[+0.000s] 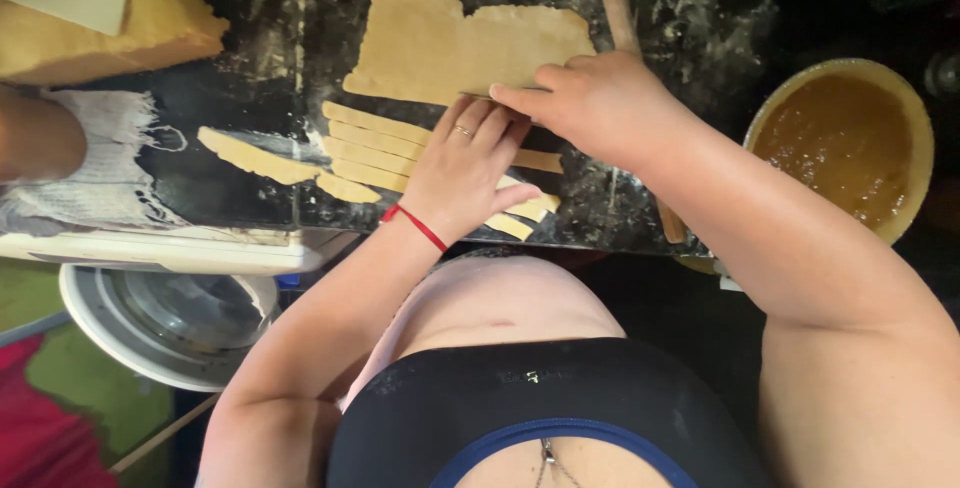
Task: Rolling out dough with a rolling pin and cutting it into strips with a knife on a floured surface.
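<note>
Floured counter [250, 188]; hands [520, 133] press dough strips [375, 143].

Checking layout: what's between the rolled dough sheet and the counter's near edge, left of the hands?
In the head view, cut dough strips lie between the dough sheet and the counter edge, on dark floured counter; the left hand rests on them.
</note>
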